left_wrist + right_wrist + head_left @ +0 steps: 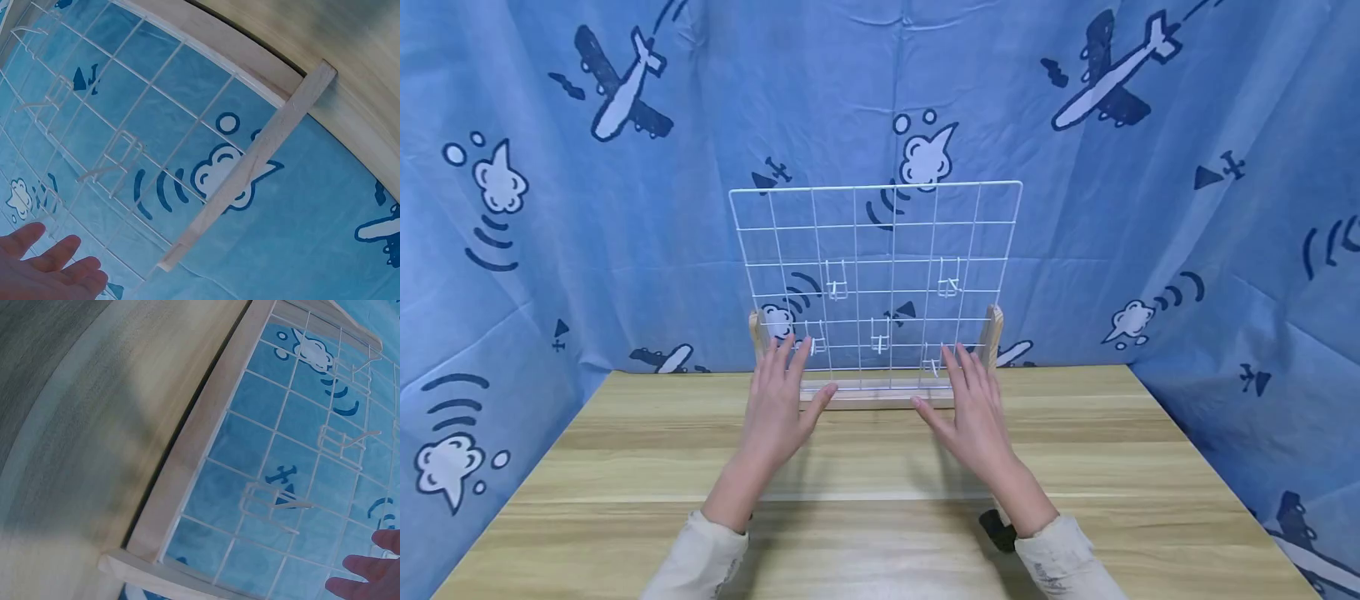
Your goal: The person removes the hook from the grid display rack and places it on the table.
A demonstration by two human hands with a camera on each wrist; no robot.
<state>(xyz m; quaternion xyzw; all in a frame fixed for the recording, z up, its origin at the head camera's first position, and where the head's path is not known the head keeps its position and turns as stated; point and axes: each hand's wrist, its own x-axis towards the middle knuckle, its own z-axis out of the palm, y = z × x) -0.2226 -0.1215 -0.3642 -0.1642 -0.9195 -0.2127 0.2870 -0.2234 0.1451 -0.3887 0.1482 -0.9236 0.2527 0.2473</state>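
Wire grid panel [880,250], white and upright, stands in a pale wooden base [880,398] at the far middle of the wooden table [625,467], and both hands reach toward its lower edge. Nearest in the head view are the two light sleeves [700,554], with a small black object [997,529] lying on the table just beside the right wrist. Farther on, the left hand [778,408] is released, fingers straight and spread, its fingertips in front of the lower left squares of the grid and its thumb pointing toward the base rail; whether the fingertips touch the wire I cannot tell. The right hand [973,412] mirrors it on the right, also released with fingers straight and spread, fingertips in front of the lower right squares; it grasps nothing. Two short wooden uprights, the left post [757,333] and the right post [995,333], hold the panel at either end of the base. Several small white wire hooks [837,283] hang on the grid, some in the lower rows near the fingers and two higher up. In the left wrist view the fingers [37,265] lie straight near the wires. Behind everything hangs a blue cloth backdrop [550,208] printed with planes and clouds.
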